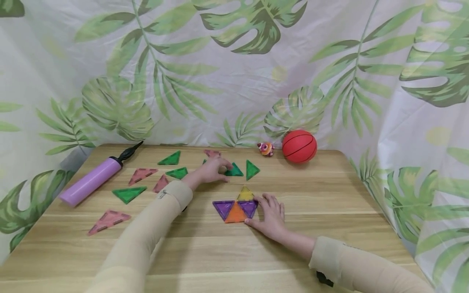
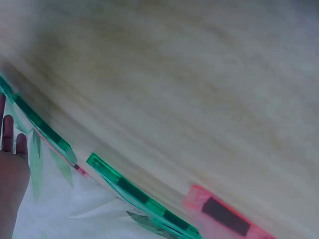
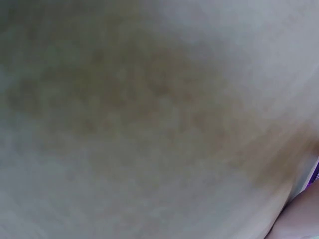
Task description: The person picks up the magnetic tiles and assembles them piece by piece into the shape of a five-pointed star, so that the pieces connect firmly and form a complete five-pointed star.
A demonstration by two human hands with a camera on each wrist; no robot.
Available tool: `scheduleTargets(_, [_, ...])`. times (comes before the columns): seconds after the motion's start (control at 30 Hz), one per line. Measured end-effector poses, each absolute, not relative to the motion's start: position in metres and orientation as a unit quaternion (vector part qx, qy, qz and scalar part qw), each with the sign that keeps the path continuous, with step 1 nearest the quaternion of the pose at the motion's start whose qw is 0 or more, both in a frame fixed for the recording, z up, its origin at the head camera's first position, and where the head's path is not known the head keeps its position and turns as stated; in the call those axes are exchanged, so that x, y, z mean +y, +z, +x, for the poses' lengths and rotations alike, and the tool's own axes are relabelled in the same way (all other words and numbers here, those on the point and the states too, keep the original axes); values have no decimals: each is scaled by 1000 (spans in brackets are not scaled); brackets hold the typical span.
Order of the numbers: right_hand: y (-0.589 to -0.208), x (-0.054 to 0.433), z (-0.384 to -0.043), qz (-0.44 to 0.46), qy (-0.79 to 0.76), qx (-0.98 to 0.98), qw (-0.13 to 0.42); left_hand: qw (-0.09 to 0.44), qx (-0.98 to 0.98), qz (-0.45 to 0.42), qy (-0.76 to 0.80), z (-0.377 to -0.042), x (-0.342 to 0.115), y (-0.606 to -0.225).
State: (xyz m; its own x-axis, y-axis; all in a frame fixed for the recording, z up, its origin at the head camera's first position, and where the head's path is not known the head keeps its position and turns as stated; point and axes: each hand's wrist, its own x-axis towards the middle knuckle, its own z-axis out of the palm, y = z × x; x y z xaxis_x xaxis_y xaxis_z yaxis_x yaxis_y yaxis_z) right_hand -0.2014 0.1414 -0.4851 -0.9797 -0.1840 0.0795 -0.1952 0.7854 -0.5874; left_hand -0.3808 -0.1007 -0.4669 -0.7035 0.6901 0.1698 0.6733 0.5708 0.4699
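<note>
My left hand [image 1: 210, 170] reaches across to a teal-green triangular magnetic tile [image 1: 235, 171], its fingers and thumb spread around the tile's left end. In the left wrist view, fingertips [image 2: 7, 132] show beside the upright edge of a green tile [image 2: 45, 127]. Nearer the front, my right hand [image 1: 271, 215] rests at the right side of a flat group of joined triangles. Its thumb is at the corner of the orange triangle [image 1: 235, 214], its fingers by the right purple triangle [image 1: 249, 207]. A yellow triangle [image 1: 245, 194] tops the group; another purple triangle [image 1: 223, 208] forms its left side.
Several green tiles [image 1: 129, 194] and pink tiles [image 1: 108, 221] lie over the left side of the wooden table [image 1: 205, 260]. A purple hand pump [image 1: 91, 181] lies far left. A red ball [image 1: 299, 146] and a small toy figure [image 1: 266, 149] sit at the back right.
</note>
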Motion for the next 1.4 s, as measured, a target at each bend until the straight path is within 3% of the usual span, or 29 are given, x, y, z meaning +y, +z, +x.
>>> scheduleTargets(0.27, [-485, 141, -203, 110, 302, -947, 13, 71, 901, 369, 216, -383, -98, -465])
scheduleTargets(0.5, [-484, 149, -217, 192, 263, -944, 48, 86, 907, 366, 187, -378, -94, -460])
scheduleTargets(0.83, [-477, 153, -235, 273, 231, -933, -41, 99, 909, 333, 231, -373, -96, -454])
scheduleTargets(1.03, [-475, 157, -233, 271, 228, -934, -40, 103, 898, 327, 275, -369, -100, -454])
scheduleTargets(1.4, [-470, 165, -231, 280, 218, -934, -43, 165, 883, 302, 319, -345, -104, -451])
